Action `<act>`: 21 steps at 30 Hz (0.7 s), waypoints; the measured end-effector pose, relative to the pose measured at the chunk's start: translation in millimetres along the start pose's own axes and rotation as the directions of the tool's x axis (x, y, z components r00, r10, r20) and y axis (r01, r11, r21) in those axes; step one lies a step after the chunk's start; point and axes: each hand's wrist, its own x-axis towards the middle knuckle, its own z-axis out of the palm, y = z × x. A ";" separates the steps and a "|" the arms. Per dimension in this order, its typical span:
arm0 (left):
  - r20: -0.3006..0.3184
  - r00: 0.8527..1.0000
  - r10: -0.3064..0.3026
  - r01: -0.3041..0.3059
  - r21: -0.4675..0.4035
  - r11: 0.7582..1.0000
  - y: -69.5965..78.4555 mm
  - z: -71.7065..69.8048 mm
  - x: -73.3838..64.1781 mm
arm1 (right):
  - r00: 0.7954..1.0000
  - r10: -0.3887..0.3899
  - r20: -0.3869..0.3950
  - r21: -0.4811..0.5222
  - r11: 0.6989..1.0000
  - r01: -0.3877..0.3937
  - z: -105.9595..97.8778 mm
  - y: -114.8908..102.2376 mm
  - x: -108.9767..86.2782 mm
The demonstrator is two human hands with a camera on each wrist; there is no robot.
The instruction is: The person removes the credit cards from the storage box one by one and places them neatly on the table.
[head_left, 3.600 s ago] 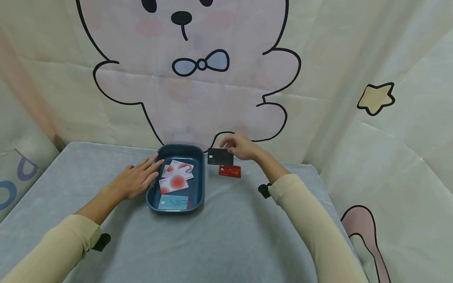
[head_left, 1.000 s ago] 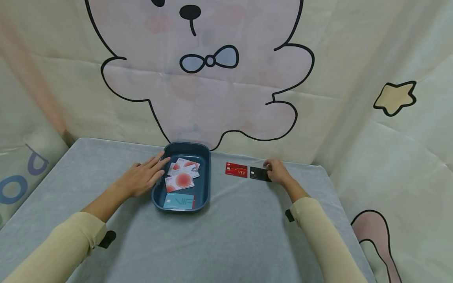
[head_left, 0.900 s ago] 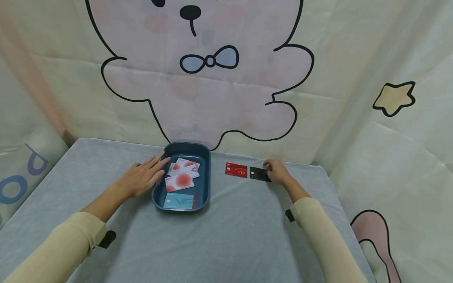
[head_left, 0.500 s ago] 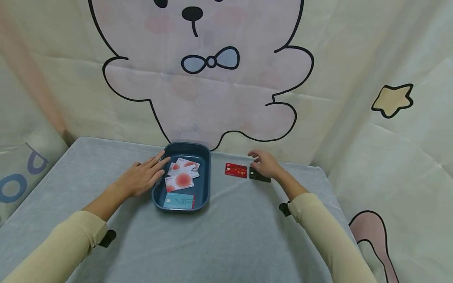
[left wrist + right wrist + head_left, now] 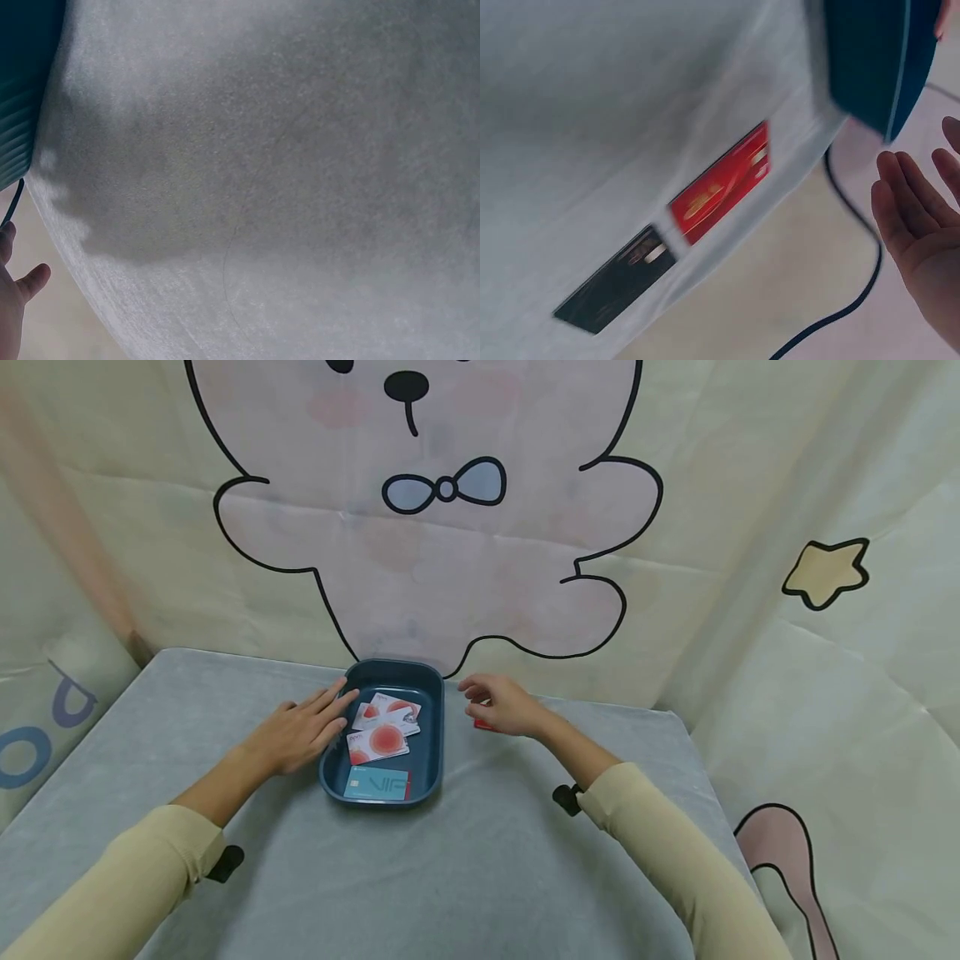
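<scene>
Red card (image 5: 724, 184) flat on the grey cloth (image 5: 450, 868), right of the tray (image 5: 434, 747); black card (image 5: 617, 280) in line, farther right of the tray.
Gap between the two presumably keeps both faces legible. Right hand (image 5: 506, 706) hangs to the tray's right, fingers loosely bent, holding nothing. Left hand (image 5: 296, 739) rests extended fingers on the tray's left rim, probably steadying it. Inside the tray: overlapping white cards (image 5: 377, 744); blue card (image 5: 375, 784) at its near end.
</scene>
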 end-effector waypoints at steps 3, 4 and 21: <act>0.005 1.000 -0.001 0.000 0.007 1.000 -0.2 -0.3 -0.2 | 0.999 -0.016 0.029 0.022 1.000 0.015 5.7 -12.6 4.1; 0.007 1.000 0.000 0.000 0.008 1.000 -0.2 -0.4 -0.3 | 0.999 -0.013 0.040 0.033 0.999 0.012 7.5 -16.3 5.4; -0.003 1.000 0.005 -0.005 -0.006 1.000 -0.1 2.0 1.2 | 0.946 -0.072 0.316 0.068 0.996 0.054 41.2 -51.1 19.5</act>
